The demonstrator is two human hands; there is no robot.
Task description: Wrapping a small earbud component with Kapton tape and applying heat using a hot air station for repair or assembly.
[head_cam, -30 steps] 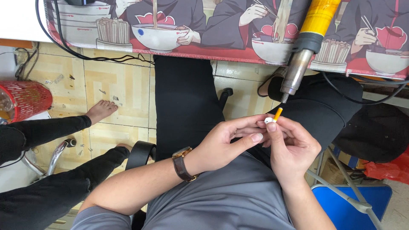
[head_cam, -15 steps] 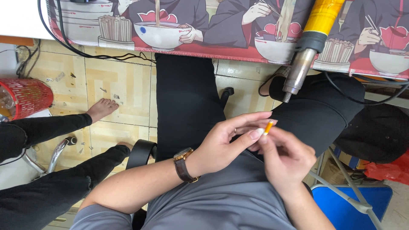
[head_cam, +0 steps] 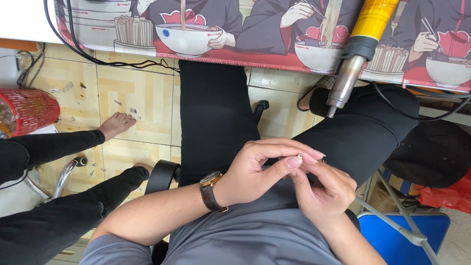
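Where fingertips meet, small pale part (head_cam: pixel 300 157), mostly hidden.

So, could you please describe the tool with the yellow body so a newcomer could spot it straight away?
Look along the table's edge with the cartoon-printed mat at the top of the view. Towards its right, the heat gun juts out over the person's black-trousered knee. Its yellow body, dark collar and tapering metal nozzle pointing down set it apart from the black cables nearby.

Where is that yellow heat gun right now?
In the head view, the heat gun lies upper right, over the edge of the patterned table mat, nozzle pointing down toward the person's knee, above both hands.
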